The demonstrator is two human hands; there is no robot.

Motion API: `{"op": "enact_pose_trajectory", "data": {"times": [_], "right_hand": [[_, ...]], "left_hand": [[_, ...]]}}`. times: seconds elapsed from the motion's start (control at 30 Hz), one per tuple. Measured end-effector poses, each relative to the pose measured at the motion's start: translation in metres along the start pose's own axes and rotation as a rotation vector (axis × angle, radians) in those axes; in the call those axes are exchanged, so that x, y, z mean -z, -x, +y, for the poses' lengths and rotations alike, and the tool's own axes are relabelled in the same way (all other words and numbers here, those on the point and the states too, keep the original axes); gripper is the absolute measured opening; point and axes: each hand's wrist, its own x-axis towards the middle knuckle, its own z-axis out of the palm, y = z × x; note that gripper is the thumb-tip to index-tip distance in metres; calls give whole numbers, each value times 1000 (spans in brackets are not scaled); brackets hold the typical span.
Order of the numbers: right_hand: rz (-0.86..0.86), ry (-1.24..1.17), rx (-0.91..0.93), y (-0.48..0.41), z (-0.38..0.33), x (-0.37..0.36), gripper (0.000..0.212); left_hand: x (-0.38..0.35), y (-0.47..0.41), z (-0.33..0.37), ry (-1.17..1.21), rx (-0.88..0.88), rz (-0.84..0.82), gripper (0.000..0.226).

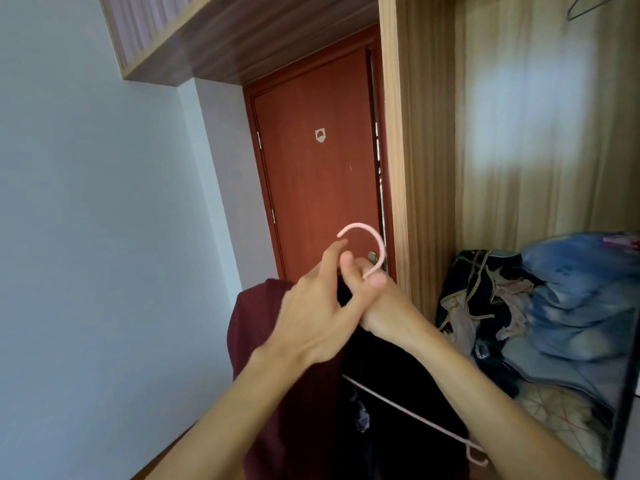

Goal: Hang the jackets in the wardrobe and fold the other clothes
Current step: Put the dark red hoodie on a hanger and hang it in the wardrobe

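Nearest me, a dark jacket (398, 393) hangs on a pink hanger (360, 224), its bar running away from me. The right hand (381, 306) grips the hanger's neck and the left hand (311, 317) rests loose-fingered against it. The wardrobe (519, 133) opens up and to the right, on the right hand's side; the door sticker (321, 135) shows no readable writing.

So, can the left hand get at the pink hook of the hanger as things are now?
Probably yes. The left hand is just beside the hook, with nothing between them; the right hand grips the hanger only below it.
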Motion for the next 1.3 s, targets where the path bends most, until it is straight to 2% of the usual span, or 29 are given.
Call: {"op": "enact_pose_trajectory", "data": {"times": [0.03, 0.1, 0.2, 0.3, 0.37, 0.43, 0.53, 0.63, 0.7, 0.73, 0.83, 0.87, 0.93, 1.03, 1.1, 1.17, 1.23, 1.3], "right_hand": [[9, -31, -39, 5, -1, 6, 48], [26, 25, -42, 10, 3, 18, 62], [-49, 166, -42, 14, 1, 28, 73], [-153, 82, -144, 7, -4, 47, 78], [-139, 98, -141, 2, 1, 67, 84], [-107, 143, -160, 7, 17, 86, 91], [109, 79, -184, 34, 59, 105, 95], [585, -151, -237, 74, 123, 123, 95], [744, -223, -379, 99, 171, 126, 97], [714, -203, -497, 110, 192, 118, 93], [361, -244, -826, 127, 232, 64, 55], [255, -250, -895, 128, 239, 42, 58], [97, -227, -962, 131, 249, -2, 86], [-16, -287, -1012, 140, 266, -42, 136], [-57, -339, -1010, 143, 261, -54, 143], [-37, -384, -981, 147, 250, -60, 124], [-124, -388, -907, 154, 242, -63, 94], [-187, -322, -834, 161, 249, -70, 43]], "left_hand": [[0, -5, -6, -112, 23, -63, 92], [2, -13, -22, -165, 13, -210, 93], [-7, -17, -36, 60, 13, -331, 74], [-17, -21, -40, 304, 22, -243, 67], [-19, -26, -43, 343, 3, -182, 64], [-20, -29, -45, 356, -5, -142, 45], [-23, -28, -45, 370, -13, -121, 17], [-30, -21, -51, 353, -6, -129, 21], [-34, -18, -56, 358, 20, -120, 18], [-35, -17, -58, 360, 39, -109, 18], [-39, -18, -61, 344, 71, -93, 26], [-41, -19, -59, 343, 71, -89, 29], [-43, -19, -58, 340, 55, -81, 35], [-41, -17, -62, 295, 58, -60, 44], [-36, -15, -69, 294, 98, -15, 30], [-30, -13, -80, 277, 148, 35, 28], [-28, -12, -91, 297, 168, 66, 28], [-26, -11, -93, 307, 188, 83, 33]]}}
